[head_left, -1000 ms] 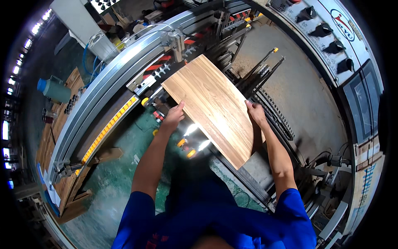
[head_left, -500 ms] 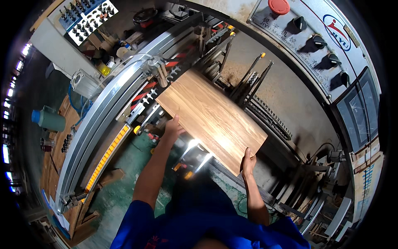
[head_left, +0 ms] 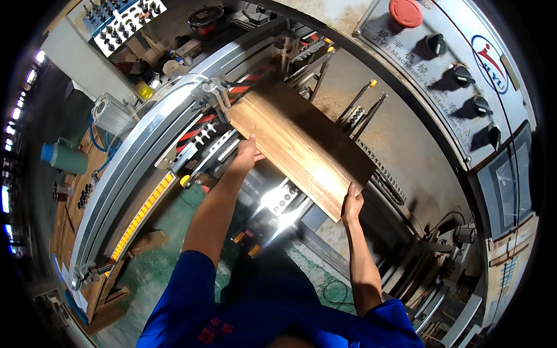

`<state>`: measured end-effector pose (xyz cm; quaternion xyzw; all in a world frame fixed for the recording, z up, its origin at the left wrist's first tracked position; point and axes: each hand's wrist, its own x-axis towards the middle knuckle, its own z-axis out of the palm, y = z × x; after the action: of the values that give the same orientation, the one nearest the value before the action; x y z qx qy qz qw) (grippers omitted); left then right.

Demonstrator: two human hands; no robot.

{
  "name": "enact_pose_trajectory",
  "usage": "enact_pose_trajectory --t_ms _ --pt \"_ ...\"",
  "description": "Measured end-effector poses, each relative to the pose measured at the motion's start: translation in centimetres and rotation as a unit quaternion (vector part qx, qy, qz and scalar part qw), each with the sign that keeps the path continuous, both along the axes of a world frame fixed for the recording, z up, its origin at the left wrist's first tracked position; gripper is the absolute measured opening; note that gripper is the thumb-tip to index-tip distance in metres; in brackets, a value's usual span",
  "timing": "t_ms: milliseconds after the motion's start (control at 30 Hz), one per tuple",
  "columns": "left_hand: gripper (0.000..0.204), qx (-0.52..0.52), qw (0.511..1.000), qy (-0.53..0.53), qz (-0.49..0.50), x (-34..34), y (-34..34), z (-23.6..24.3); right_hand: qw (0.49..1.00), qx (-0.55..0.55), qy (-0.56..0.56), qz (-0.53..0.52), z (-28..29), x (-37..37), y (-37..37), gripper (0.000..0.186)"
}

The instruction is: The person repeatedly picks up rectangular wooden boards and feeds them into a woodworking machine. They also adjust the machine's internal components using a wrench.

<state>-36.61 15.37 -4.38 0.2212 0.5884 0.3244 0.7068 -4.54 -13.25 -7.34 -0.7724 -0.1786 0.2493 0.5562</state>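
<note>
A rectangular wooden board [head_left: 296, 153] with brown grain is held out in front of me over the machine, slanting from upper left to lower right. My left hand [head_left: 248, 153] grips its near long edge toward the left, thumb on top and fingers beneath. At the lower right corner, my right hand [head_left: 352, 204] clasps the board's short end, its thumb along the upper face and its other fingers mostly hidden. The far half of the board lies in shadow, while a bright patch shines near its right end.
A curved-looking metal rail [head_left: 145, 130] runs along the left, with a yellow strip [head_left: 142, 217] below it. Metal supports [head_left: 281, 200] stand under the board's near edge. At upper right is a control panel [head_left: 429, 64] with a red button [head_left: 405, 13]. A green jug [head_left: 65, 158] sits far left.
The board has moved away from me and slightly up in the picture, with both hands still on it. Shadow now covers its far half, and more of the metal supports shows below.
</note>
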Motion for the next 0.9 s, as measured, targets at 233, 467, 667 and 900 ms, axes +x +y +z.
enact_pose_trajectory --t_ms 233,467,667,900 --pt "0.044 0.017 0.999 0.032 0.009 0.8 0.3 0.9 0.997 0.032 0.069 -0.03 4.2 -1.8 2.4 0.062" --pt "0.047 0.015 0.997 0.075 0.017 1.1 0.4 1.1 0.994 0.011 0.091 -0.065 2.6 -1.3 2.5 0.059" --pt "0.045 0.013 0.996 0.09 0.024 1.3 0.3 1.8 0.996 0.024 0.046 -0.066 1.4 -1.0 2.4 0.055" --pt "0.045 0.02 0.996 0.077 0.037 0.0 0.8 -1.3 0.998 0.033 0.04 -0.04 2.5 -1.8 2.7 0.054"
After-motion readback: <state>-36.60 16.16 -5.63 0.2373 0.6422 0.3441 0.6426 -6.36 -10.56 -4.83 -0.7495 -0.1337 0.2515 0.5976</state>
